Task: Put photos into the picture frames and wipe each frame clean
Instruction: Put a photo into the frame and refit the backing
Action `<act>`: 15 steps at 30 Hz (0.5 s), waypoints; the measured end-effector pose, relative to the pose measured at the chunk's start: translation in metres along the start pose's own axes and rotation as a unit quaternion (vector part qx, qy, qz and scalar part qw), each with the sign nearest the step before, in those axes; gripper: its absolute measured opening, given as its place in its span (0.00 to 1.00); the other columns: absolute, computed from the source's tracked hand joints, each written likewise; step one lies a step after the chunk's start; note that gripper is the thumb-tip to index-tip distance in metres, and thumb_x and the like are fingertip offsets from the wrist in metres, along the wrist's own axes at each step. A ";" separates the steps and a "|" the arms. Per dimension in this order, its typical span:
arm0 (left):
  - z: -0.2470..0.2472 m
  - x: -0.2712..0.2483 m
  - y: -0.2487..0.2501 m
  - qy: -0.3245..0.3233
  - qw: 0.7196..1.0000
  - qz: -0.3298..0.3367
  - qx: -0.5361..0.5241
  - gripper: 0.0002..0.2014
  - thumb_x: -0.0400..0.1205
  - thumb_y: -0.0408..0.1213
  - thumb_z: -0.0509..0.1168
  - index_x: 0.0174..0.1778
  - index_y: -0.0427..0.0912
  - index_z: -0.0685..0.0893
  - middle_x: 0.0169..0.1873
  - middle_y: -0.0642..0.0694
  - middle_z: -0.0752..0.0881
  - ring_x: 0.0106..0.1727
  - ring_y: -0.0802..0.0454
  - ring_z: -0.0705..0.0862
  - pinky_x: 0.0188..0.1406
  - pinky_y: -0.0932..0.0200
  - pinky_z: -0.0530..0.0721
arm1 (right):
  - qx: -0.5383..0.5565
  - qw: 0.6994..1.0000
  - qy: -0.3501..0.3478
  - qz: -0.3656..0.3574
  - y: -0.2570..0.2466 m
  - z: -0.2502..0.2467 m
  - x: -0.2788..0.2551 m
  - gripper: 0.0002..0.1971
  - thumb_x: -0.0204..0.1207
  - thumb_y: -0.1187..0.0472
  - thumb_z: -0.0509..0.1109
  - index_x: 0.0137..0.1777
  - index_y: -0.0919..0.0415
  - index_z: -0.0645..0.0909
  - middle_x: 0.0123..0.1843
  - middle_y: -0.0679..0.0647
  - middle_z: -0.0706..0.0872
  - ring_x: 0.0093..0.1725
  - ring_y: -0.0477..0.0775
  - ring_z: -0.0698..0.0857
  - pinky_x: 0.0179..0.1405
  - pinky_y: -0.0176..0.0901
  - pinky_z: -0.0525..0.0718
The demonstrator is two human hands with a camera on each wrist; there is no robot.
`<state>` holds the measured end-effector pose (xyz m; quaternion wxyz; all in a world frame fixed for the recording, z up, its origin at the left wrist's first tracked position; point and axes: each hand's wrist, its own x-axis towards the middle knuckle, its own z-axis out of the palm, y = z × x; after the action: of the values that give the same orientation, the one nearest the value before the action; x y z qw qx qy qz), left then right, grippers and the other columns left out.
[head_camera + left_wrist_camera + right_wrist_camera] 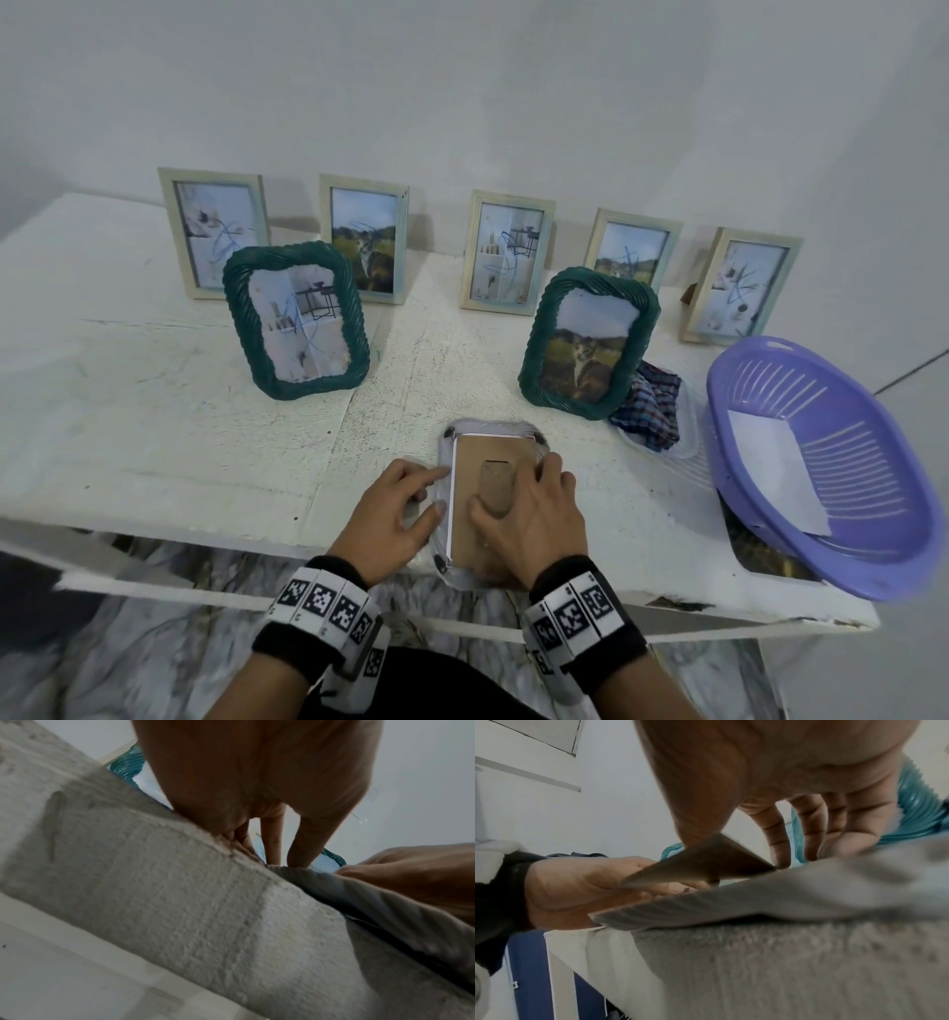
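A pale wavy picture frame [445, 438] lies face down at the table's front edge, its brown backing board [470, 524] up. My left hand [436, 491] touches the frame's left side, index finger stretched to the board's edge. My right hand [518, 488] rests on the board, thumb on the brown stand flap [495, 485] and fingers over the right rim. In the right wrist view the stand flap [706, 862] is tilted up off the board, my right fingers [808, 833] point straight down, and the left hand [577, 888] is beyond. The left fingers [272, 845] reach down onto the frame.
Two green rope-edged frames [295, 318] [588, 342] stand mid-table with photos in them. Several pale wooden frames [213, 231] line the back. A checked cloth [652, 411] lies right of the face-down frame, beside a purple basket [832, 534] holding white paper. The table edge [205, 534] is near.
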<state>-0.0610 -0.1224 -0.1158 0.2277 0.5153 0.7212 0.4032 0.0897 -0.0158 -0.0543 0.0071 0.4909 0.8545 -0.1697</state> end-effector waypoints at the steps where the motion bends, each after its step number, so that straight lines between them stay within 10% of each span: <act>1: 0.001 0.000 -0.001 -0.003 1.000 0.000 0.003 0.22 0.80 0.49 0.64 0.70 0.50 0.80 0.50 0.55 0.75 0.53 0.63 0.76 0.54 0.77 0.72 | -0.002 1.000 0.000 -0.001 0.000 0.001 0.000 0.35 0.71 0.33 0.62 0.68 0.60 0.68 0.63 0.57 0.66 0.61 0.57 0.68 0.50 0.47 0.78; 15: 0.004 -0.002 -0.002 -0.001 1.000 -0.003 0.005 0.27 0.77 0.62 0.61 0.73 0.59 0.75 0.60 0.57 0.70 0.62 0.66 0.73 0.64 0.60 0.77 | 0.044 0.995 0.071 -0.051 0.021 0.004 -0.001 0.25 0.74 0.34 0.62 0.55 0.57 0.77 0.55 0.55 0.73 0.54 0.56 0.74 0.45 0.47 0.81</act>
<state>-0.0588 -0.1232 -0.1201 0.2274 0.5145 0.7246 0.3982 0.1078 -0.0083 -0.0637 -0.0839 0.4576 0.8684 -0.1716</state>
